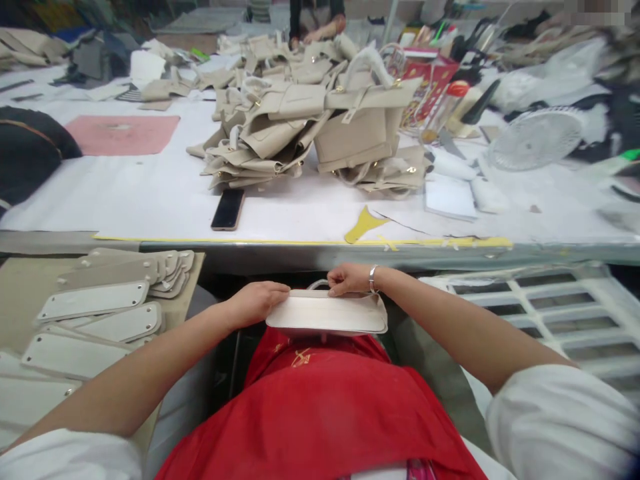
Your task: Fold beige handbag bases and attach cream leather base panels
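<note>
A pale cream bag piece [327,313] with a long flat face and a white-wrapped handle rests over my lap, above the red apron [320,407]. My left hand [257,301] holds its left end, fingers together along the upper edge. At the upper right edge, near the handle, my right hand [350,279] is closed, its fingertips against the piece. Whether anything small is in that pinch is hidden.
Beige bags [280,127] are heaped on the white table [150,207], with a phone [228,209] and yellow piece [366,224] before them. Panels with corner holes [93,300] lie left; a white slatted rack [565,307] stands right. A person's hands [323,32] show across the table.
</note>
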A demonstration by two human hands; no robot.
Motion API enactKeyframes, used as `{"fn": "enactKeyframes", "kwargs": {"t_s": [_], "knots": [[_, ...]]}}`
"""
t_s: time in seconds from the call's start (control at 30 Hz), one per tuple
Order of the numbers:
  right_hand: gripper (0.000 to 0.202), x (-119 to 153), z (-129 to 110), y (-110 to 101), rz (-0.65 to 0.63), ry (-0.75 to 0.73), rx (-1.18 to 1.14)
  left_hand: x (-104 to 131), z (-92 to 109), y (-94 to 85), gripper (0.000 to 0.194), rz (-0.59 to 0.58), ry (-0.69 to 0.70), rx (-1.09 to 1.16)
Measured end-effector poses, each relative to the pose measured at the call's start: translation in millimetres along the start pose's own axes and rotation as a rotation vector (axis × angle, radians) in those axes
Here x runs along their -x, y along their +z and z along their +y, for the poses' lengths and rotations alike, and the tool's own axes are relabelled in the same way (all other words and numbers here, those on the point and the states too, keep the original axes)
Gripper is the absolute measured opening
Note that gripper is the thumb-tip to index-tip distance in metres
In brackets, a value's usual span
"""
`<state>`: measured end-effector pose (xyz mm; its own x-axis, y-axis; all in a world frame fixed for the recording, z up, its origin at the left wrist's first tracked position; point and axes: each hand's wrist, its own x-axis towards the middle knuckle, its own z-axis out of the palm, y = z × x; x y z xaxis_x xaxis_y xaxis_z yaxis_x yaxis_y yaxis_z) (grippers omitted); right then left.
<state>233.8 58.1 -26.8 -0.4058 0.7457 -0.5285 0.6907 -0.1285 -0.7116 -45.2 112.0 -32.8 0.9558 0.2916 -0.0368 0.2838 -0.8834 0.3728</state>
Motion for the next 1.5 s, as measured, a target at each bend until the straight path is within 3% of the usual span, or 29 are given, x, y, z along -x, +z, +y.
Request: {"fn": "enactKeyframes", "kwargs": {"t_s": [0.1,0.17,0.23,0.37,0.5,0.6,0.8,1.03,1.23,1.33,1.4,1.5], "knots": [[0.021,54,2,13,0.332,-0.031,0.048,-4,18,4.7,0.030,0.076,0.028,-0.061],[0.022,88,4,34,0.570,-0.124,0.125,-9,40,13.8,0.031,0.157,0.044,-0.036],[0.024,114,10,61,0.706,-0.204,0.250,-16,64,26.7,0.031,0.213,0.062,0.011],[0.018,128,25,112,0.834,-0.236,0.454,-28,97,52.0,0.019,0.296,0.127,0.002],[0.015,123,29,136,0.974,-0.219,0.527,-26,103,62.7,0.017,0.409,0.175,-0.046],[0.013,121,27,139,1.032,-0.223,0.550,-23,104,64.3,0.016,0.442,0.181,-0.093],[0.014,116,23,135,1.078,-0.151,0.565,-25,108,66.2,0.015,0.395,0.145,-0.163],[0.017,107,5,142,1.107,0.090,0.610,-35,126,53.9,0.012,0.258,-0.049,-0.225],[0.008,98,-3,143,1.171,0.260,0.509,-42,134,40.8,0.016,0.181,-0.270,-0.243],[0.029,101,4,143,1.241,0.397,0.397,-43,132,38.5,0.019,0.095,-0.305,-0.226],[0.035,104,10,143,1.182,0.507,0.268,-44,129,38.2,0.020,0.066,-0.313,-0.198],[0.042,105,16,144,0.971,0.564,0.007,-44,122,38.6,0.018,0.051,-0.321,-0.119]]}}
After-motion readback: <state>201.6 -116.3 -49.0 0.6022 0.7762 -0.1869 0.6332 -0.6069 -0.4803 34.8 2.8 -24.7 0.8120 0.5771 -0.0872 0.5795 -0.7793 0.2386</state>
